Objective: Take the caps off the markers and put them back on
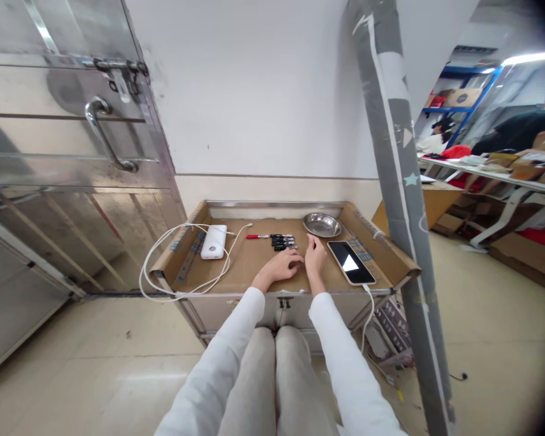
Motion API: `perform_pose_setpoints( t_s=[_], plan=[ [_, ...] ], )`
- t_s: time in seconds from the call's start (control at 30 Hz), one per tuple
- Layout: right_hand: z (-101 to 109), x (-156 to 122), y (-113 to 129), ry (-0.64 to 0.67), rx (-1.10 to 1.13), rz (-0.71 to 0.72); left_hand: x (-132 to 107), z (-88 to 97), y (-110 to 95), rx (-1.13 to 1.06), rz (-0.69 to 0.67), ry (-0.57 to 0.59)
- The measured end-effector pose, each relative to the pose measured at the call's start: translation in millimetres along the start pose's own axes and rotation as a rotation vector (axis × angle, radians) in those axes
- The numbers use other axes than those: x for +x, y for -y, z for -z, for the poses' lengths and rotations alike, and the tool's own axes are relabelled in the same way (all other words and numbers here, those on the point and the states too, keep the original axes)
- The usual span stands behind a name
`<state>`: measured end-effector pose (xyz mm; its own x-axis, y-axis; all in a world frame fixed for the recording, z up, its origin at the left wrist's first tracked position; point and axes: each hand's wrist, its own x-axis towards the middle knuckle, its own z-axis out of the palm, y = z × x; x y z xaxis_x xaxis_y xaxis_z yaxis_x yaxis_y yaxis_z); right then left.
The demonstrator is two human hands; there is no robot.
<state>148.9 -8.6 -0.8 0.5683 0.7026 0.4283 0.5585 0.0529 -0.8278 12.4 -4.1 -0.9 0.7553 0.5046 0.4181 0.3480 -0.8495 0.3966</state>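
Note:
Over the cardboard-lined top, my left hand [283,265] is low, its fingers loosely bent, a little apart and pointing at my other wrist. Nothing shows in it. My right hand [315,255] is close beside it, raised with thumb and fingertips pinched together; whatever they hold, if anything, is too small to make out. Just beyond the left hand lie several black pens [282,242] in a stack of rows, with a red pen [257,237] at their left end. A round steel dish [322,225] sits behind my right hand. To its right lies a phone [352,263] with a cable plugged in.
A white power bank [214,241] with a looped white cable [148,266] lies at the left of the cardboard lining [240,266]. A wrapped grey roll [399,151] leans at the right edge. A metal door [68,133] stands left; people work at a table [495,172] far right.

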Motion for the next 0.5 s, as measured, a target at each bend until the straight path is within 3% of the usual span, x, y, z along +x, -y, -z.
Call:
perform_pose_setpoints(
  t_s=[0.3,0.5],
  plan=[
    [-2.2,6.5,-9.7,0.046,0.105,0.024,-2.5,3.8,-7.7,-0.047,0.005,0.034],
    [-3.7,6.3,-9.8,0.117,0.128,0.096,-2.7,1.2,-1.1,-0.172,0.108,-0.084]
  ],
)
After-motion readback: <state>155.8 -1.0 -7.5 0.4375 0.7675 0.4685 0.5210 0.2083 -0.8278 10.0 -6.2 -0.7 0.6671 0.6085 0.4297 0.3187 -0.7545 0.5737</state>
